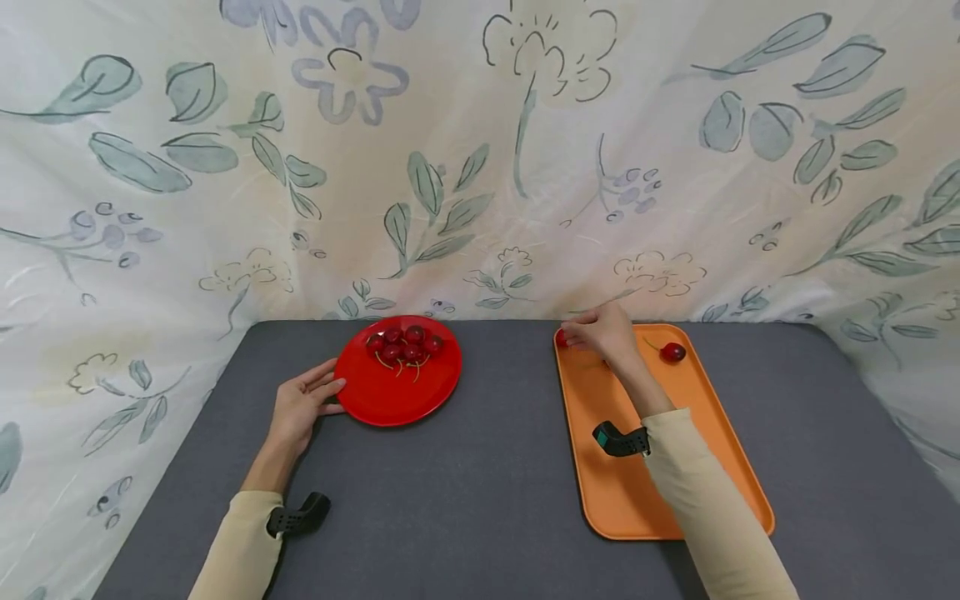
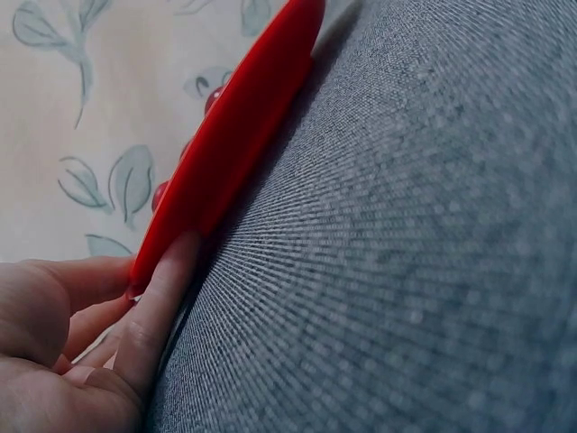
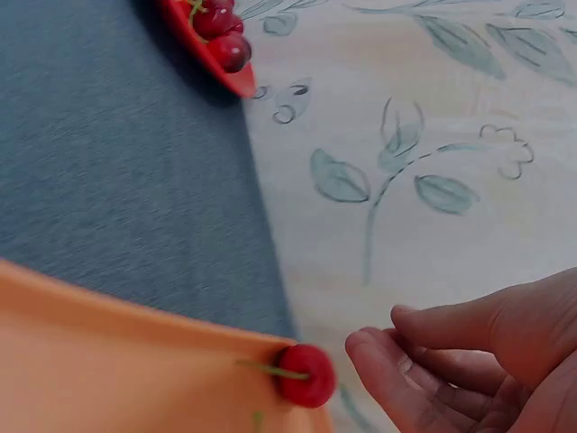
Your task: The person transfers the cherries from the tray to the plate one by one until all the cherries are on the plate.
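My left hand (image 1: 296, 404) pinches the left rim of a red plate (image 1: 397, 400), thumb on top and fingers beneath, as the left wrist view also shows. Several dark red cherries (image 1: 410, 352) with stems lie bunched toward the plate's far side. Over the far left corner of an orange tray (image 1: 622, 496) is my right hand (image 1: 609, 333). In the right wrist view its loosely bent fingers (image 3: 379, 365) are just beside a cherry (image 3: 306, 376) in that corner, with a small gap between. Another cherry (image 1: 673, 352) lies at the tray's far right.
A dark grey tabletop (image 1: 480, 483) lies under plate and tray. Behind it hangs a floral cloth (image 1: 450, 108), close to the far edges of both. Each wrist wears a black strap-mounted device (image 1: 621, 439).
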A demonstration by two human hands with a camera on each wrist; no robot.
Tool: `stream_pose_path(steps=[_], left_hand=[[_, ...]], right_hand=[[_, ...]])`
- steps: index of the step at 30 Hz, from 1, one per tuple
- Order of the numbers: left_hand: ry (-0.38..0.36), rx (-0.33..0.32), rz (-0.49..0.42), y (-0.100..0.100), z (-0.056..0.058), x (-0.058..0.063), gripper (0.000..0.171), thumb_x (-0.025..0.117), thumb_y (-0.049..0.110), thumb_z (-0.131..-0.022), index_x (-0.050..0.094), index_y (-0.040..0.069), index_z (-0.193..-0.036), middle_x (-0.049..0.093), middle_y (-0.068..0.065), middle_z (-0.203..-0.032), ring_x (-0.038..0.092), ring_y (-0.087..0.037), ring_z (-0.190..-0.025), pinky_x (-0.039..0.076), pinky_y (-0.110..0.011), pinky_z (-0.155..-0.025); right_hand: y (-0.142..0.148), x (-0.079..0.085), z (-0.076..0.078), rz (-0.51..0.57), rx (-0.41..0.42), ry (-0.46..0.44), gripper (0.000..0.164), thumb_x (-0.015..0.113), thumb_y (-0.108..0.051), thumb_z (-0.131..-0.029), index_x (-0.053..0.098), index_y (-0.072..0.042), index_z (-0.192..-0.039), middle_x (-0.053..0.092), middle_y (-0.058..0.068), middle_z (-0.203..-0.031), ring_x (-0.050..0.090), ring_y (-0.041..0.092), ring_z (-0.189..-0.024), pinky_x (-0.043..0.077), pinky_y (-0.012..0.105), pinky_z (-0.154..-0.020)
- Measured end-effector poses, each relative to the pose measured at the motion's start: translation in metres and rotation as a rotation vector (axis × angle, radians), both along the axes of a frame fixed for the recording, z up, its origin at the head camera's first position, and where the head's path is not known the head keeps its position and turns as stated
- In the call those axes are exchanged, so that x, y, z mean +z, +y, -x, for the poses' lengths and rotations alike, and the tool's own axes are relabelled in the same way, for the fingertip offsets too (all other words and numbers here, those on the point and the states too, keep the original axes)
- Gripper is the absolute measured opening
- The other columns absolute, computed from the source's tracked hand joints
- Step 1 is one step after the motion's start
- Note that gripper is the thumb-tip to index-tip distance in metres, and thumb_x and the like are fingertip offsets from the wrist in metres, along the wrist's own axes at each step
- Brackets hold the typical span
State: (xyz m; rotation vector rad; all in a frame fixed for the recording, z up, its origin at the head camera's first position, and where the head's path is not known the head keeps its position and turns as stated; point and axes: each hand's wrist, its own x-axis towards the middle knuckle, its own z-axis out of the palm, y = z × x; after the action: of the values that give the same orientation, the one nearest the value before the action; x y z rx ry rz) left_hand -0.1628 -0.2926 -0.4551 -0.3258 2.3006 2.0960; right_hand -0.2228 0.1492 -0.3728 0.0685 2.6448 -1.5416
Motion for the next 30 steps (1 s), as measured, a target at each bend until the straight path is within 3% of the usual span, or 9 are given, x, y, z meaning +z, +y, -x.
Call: stream_pose_path(steps=[4,10,13,17,25,30], left_hand=[[0.000,-0.001,0.011,0.000,0.002,-0.001,0.054,0.064,0.011,-0.096,0.045,0.001,-0.146,0.058,-0.017,-0.129,0.069,-0.004,-0.086,0.060,-0.028,-0.071],[-0.004,0.001,0.019,0.000,0.003,0.000,0.053,0.063,0.011,-0.097,0.044,0.001,-0.146,0.053,-0.025,-0.135,0.069,-0.003,-0.085,0.060,-0.027,-0.071],[0.000,0.001,0.017,0.000,0.002,0.001,0.053,0.063,0.011,-0.096,0.045,0.000,-0.145,0.056,-0.022,-0.132,0.069,-0.003,-0.085,0.060,-0.027,-0.070],[0.000,0.003,0.009,-0.001,0.002,0.001,0.054,0.064,0.010,-0.096,0.045,0.000,-0.145,0.060,-0.016,-0.127,0.069,-0.004,-0.085,0.060,-0.027,-0.070],[-0.018,-0.002,0.013,0.000,0.000,0.004,0.054,0.063,0.010,-0.096,0.044,0.001,-0.146,0.052,-0.025,-0.136,0.068,-0.002,-0.085,0.060,-0.025,-0.069],[-0.020,0.006,0.006,0.000,0.001,0.004,0.054,0.064,0.010,-0.096,0.045,0.001,-0.145,0.059,-0.016,-0.128,0.069,-0.003,-0.085,0.060,-0.027,-0.070]], right_hand=[[0.004,-0.008,-0.005,-0.080,-0.006,-0.023,0.028,0.066,-0.013,-0.094,0.071,0.012,-0.104,0.072,0.022,-0.090,0.072,0.032,-0.082,0.060,0.040,-0.075],[0.006,-0.017,-0.008,-0.226,-0.010,-0.033,0.026,0.069,-0.018,-0.092,0.076,0.007,-0.089,0.073,0.015,-0.078,0.072,0.028,-0.073,0.059,0.033,-0.066],[0.005,-0.021,-0.009,-0.265,-0.015,-0.055,0.025,0.070,-0.018,-0.091,0.076,0.005,-0.085,0.072,0.014,-0.074,0.071,0.024,-0.067,0.058,0.031,-0.062],[0.003,-0.025,-0.009,-0.237,-0.007,-0.080,0.024,0.071,-0.017,-0.091,0.076,0.006,-0.087,0.072,0.014,-0.074,0.071,0.022,-0.063,0.059,0.032,-0.061],[0.000,-0.028,-0.008,-0.177,-0.029,-0.104,0.025,0.070,-0.015,-0.091,0.075,0.009,-0.088,0.072,0.015,-0.075,0.071,0.022,-0.062,0.060,0.031,-0.061],[-0.002,-0.026,-0.007,-0.173,-0.070,-0.059,0.026,0.069,-0.018,-0.092,0.075,0.007,-0.089,0.073,0.013,-0.076,0.072,0.023,-0.066,0.059,0.029,-0.061]])
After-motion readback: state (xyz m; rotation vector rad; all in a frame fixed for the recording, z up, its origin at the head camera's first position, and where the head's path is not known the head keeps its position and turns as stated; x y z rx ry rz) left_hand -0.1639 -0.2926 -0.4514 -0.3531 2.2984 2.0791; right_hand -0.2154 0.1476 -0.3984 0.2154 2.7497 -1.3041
